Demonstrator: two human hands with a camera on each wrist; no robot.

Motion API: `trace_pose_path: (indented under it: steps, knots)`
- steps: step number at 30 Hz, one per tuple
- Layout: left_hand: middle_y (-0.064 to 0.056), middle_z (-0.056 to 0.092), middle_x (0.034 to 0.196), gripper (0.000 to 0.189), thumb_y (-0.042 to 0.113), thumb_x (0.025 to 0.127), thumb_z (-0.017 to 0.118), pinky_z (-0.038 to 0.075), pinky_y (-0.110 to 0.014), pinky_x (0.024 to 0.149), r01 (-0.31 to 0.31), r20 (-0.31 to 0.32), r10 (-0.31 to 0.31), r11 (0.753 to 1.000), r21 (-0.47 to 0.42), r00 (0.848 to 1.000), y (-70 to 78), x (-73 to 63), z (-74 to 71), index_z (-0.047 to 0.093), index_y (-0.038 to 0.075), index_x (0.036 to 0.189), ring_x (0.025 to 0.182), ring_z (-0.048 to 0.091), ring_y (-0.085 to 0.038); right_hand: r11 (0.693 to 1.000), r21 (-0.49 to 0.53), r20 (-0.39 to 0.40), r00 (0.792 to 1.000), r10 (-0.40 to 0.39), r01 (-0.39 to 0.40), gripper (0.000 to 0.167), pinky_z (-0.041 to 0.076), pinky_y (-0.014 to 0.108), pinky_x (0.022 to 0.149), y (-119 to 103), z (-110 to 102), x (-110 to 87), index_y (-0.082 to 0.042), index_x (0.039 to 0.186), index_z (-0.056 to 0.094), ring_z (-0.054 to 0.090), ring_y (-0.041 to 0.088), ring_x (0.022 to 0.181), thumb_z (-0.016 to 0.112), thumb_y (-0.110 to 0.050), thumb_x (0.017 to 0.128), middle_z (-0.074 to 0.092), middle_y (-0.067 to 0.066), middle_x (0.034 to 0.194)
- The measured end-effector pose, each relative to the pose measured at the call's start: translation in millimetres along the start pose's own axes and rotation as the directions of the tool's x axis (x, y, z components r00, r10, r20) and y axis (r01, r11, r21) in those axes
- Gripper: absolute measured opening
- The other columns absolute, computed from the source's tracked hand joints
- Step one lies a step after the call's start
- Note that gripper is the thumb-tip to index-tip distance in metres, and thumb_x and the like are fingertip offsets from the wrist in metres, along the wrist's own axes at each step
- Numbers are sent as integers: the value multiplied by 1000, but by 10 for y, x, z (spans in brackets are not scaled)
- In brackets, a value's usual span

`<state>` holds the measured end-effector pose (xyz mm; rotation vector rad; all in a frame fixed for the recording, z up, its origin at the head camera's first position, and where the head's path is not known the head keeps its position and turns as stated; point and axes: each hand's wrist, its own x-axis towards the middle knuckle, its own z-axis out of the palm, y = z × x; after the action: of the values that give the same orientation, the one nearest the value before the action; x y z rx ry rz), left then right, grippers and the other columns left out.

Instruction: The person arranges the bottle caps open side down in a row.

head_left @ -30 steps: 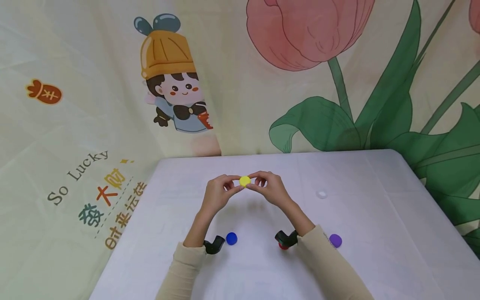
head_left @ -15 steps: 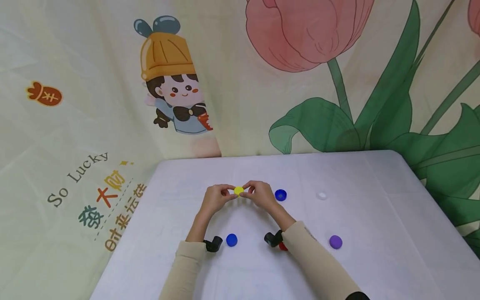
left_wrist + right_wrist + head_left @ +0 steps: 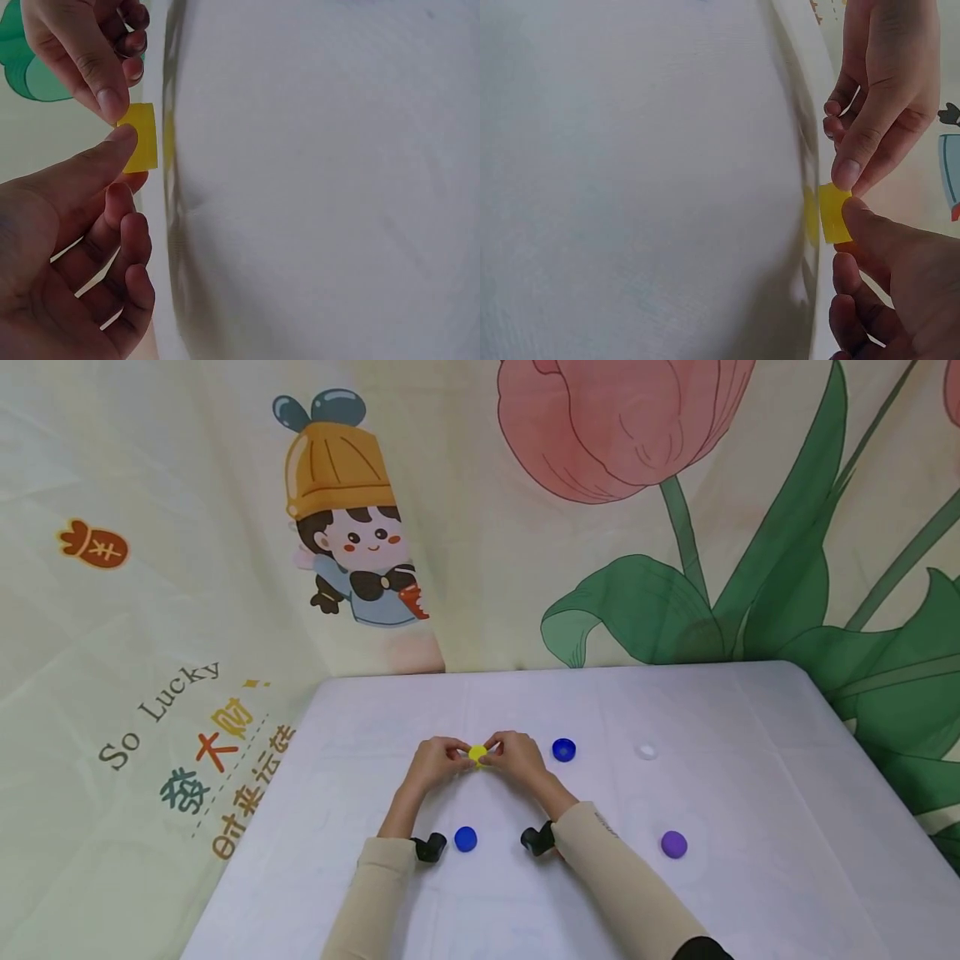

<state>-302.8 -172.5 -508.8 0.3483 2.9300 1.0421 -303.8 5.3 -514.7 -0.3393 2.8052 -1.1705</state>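
Between both hands is a small round yellow cap-like piece (image 3: pixel 477 752), held just above the table near its far side in the head view. My left hand (image 3: pixel 437 762) pinches its left edge with thumb and finger. On the opposite edge, my right hand (image 3: pixel 519 760) pinches it the same way. Seen side-on, the yellow piece (image 3: pixel 146 146) is short and straight-walled in the left wrist view, the left thumb (image 3: pixel 112 154) across its face. The right wrist view shows the yellow piece (image 3: pixel 834 216) close to the white cloth, its underside partly behind the fingers.
A blue open cap (image 3: pixel 564 750) lies right of my right hand, with a clear ring (image 3: pixel 646 751) farther right. Nearer lie a blue disc (image 3: pixel 466 839) between the forearms and a purple disc (image 3: pixel 674 844) beyond the right sleeve. A white cloth covers the table (image 3: pixel 750 735).
Both hands have come down and nearer with the yellow piece, shifting slightly left. The blue open cap came into view from behind the right hand; the red disc became hidden by the right wrist.
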Motion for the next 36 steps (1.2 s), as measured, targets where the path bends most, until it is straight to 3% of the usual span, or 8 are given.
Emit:
trace_pose_path:
  steps: [13, 20, 28, 36]
  knots:
    - [5, 53, 60, 23, 20, 74, 78, 36, -27, 51, -17, 15, 15, 990, 139, 1000, 16, -54, 1, 71, 11, 94, 55, 46, -10, 999, -45, 15, 1000, -17, 17, 26, 37, 27, 59, -11, 77, -26, -12, 100, 68, 48, 12, 59, 74, -27, 79, 54, -4, 65]
    - [6, 55, 62, 39, 23, 72, 79, 37, -25, 51, -11, 31, 5, 984, 179, 999, 99, -91, -75, 68, 9, 107, 56, 47, -10, 1000, -31, 73, 997, 0, 2, 40, 39, 27, 61, 15, -71, -57, -9, 111, 65, 49, 14, 62, 77, -23, 76, 55, -2, 69]
    - [3, 56, 68, 38, 29, 80, 73, 39, -25, 51, -23, -28, 28, 987, 157, 999, 514, -156, -207, 67, 9, 112, 59, 48, -12, 997, 82, 7, 1000, -6, 5, 41, 41, 27, 55, -38, -545, -142, -7, 115, 63, 51, 18, 65, 75, -16, 77, 58, 3, 79]
    - [3, 57, 71, 35, 29, 81, 71, 40, -23, 51, -95, -126, 101, 994, 52, 987, 1058, -122, -3, 67, 9, 110, 60, 51, -10, 991, 128, -138, 990, -18, 36, 34, 44, 28, 59, 32, -980, -307, -9, 112, 65, 52, 19, 72, 72, -19, 81, 61, 5, 82]
